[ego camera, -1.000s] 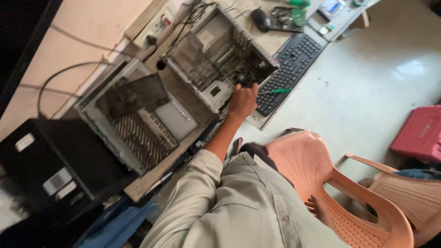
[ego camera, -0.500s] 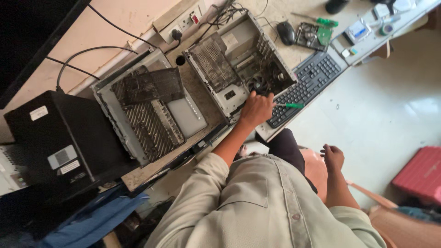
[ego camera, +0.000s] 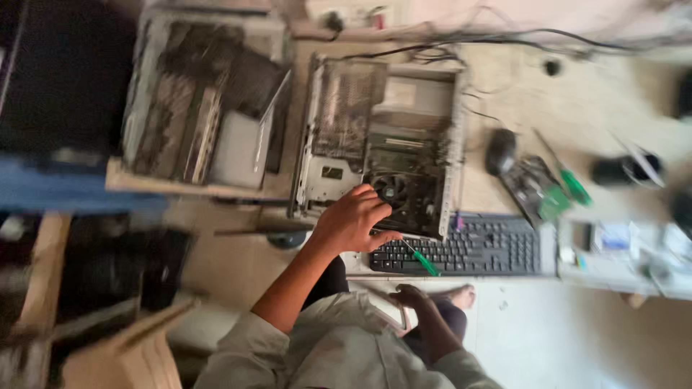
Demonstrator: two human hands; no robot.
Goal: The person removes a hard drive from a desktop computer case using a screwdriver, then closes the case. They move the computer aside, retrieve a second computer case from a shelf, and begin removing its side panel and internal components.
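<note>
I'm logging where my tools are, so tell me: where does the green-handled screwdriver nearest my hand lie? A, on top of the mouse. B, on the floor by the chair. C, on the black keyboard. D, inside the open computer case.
C: the green-handled screwdriver lies across the keys of the black keyboard, just below the left hand, which reaches into the open computer case.

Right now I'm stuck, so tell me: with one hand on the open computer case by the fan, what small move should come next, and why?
Probably ease the left hand toward the round black fan inside the open grey metal computer case. Its fingers rest at the case edge beside the fan, and the green-handled screwdriver on the black keyboard lies unheld. The right hand sits low, empty.
</note>
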